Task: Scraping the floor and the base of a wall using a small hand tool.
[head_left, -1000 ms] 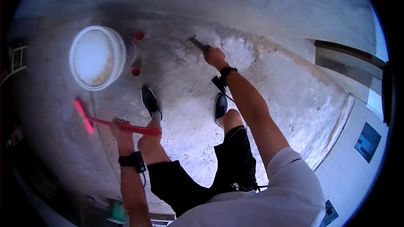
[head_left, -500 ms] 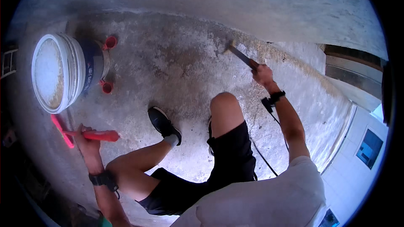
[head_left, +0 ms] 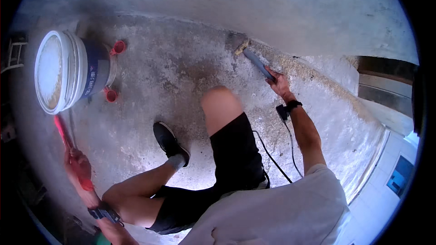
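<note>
My right hand (head_left: 280, 85) is closed round the end of a tool with a long grey handle and a short tan head (head_left: 242, 47). The head touches or nearly touches the worn floor, close to the foot of the wall; whether it has bristles I cannot tell. At the left, my left hand (head_left: 75, 157) grips a red-handled tool (head_left: 85, 182). A thin red edge of this tool reaches up toward the bucket, and its exact kind is unclear. Dark bands with small boxes circle both wrists.
A white lidded bucket (head_left: 51, 73) with a blue label stands at the left. Beside its base are two red cup-shaped pieces (head_left: 119, 47). A pale wall (head_left: 290, 8) runs along the far side. Black cables (head_left: 272, 157) trail beside my bent right leg.
The tan-headed tool has shifted slightly left, nearer the wall's foot. My left hand has moved left and turned the red-handled tool, its handle now toward me. My right knee has swung left.
</note>
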`<action>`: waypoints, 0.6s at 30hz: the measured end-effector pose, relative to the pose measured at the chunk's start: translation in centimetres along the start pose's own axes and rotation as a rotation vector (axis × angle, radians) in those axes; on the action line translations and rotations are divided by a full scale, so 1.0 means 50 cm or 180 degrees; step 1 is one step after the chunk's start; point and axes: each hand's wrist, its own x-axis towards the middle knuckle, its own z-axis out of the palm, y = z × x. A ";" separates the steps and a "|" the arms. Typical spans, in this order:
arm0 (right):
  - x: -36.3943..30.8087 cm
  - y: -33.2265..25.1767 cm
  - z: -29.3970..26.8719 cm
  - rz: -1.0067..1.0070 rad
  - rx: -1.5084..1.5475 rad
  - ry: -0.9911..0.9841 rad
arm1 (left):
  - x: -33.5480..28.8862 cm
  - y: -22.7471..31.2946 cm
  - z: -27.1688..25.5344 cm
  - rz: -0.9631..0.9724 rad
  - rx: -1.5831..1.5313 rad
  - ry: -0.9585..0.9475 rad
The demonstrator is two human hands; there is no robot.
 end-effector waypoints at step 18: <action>0.199 -0.180 0.010 -0.0576 -0.0833 -0.0602 | -0.083 -0.061 0.037 -0.0405 -0.0212 -0.0078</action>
